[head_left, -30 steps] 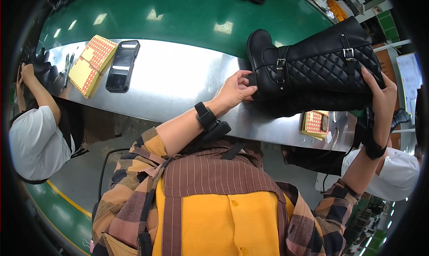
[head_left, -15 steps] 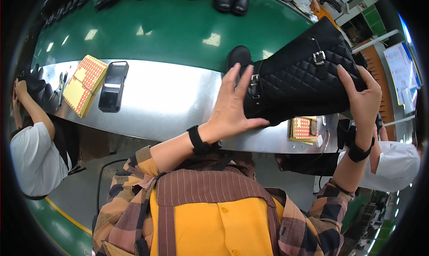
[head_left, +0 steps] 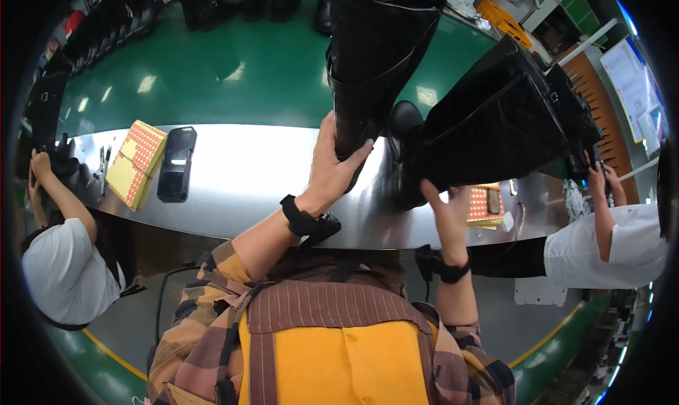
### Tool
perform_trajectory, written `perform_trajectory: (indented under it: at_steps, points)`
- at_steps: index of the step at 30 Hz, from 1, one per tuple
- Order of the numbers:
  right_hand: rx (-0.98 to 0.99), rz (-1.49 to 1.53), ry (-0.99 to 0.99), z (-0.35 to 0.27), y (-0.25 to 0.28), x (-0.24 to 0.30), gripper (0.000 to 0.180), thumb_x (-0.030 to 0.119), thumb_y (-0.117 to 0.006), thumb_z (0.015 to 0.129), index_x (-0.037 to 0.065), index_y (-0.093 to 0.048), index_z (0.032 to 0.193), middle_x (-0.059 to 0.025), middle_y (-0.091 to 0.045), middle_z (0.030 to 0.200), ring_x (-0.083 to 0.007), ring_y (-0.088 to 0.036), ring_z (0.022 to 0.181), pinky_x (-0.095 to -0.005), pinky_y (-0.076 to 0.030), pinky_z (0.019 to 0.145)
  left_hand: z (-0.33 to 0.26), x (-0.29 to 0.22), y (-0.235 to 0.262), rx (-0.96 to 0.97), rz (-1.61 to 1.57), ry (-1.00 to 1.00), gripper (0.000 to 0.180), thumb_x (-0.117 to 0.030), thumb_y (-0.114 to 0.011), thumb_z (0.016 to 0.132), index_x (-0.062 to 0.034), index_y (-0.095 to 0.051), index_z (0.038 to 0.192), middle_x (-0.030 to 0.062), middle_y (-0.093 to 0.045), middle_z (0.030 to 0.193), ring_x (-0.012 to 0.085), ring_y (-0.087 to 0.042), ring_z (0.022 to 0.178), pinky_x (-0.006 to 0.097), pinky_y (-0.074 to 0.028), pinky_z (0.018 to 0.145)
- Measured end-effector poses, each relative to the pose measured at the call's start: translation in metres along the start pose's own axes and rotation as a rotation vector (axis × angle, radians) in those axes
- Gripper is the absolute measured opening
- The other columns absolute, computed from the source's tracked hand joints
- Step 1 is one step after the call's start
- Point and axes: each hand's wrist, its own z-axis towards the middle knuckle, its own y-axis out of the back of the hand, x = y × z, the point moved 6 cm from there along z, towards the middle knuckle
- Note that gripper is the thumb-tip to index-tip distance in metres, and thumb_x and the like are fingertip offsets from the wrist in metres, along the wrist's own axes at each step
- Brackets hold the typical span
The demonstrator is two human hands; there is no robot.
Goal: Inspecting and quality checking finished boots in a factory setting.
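Glossy metal bench (head_left: 244, 175): your left hand (head_left: 331, 161) grasps a tall black boot (head_left: 378, 55) toward twelve o'clock; your right hand (head_left: 450, 217), at three, spreads unclenched.

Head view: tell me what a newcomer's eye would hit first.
Probably the tall black boot in the left hand, at top centre. Next, the second black boot to its right, beside the right hand. The yellow-and-red stack stands out on the metal surface at left.

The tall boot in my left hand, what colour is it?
Black; the tall boot shows best in the head view.
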Motion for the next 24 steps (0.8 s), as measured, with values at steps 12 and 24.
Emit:
perform_trajectory:
  at_steps: [12,24]
  points:
    - [-0.251,-0.043,0.114,0.006,0.035,-0.033,0.021,0.011,-0.070,0.087,-0.005,-0.066,0.101,-0.0073,-0.068,0.098,-0.0123,-0.061,0.087,-0.0259,-0.047,0.081,-0.030,-0.026,0.069,-0.114,-0.007,0.041,0.026,-0.006,-0.069,0.086,0.0033,-0.058,0.109,0.0062,-0.064,0.099,0.0152,-0.060,0.089,0.027,-0.046,0.083]
    - [-0.299,-0.120,0.542,-0.054,0.033,0.008,0.037,0.018,-0.070,0.083,-0.001,-0.050,0.109,-0.0100,-0.054,0.094,-0.0178,-0.050,0.081,-0.0317,-0.041,0.076,-0.026,-0.186,0.085,-0.227,0.673,-0.977,0.078,-0.038,-0.065,0.077,0.0001,-0.031,0.137,0.0236,-0.023,0.149,0.0365,-0.017,0.142,0.049,-0.016,0.115]
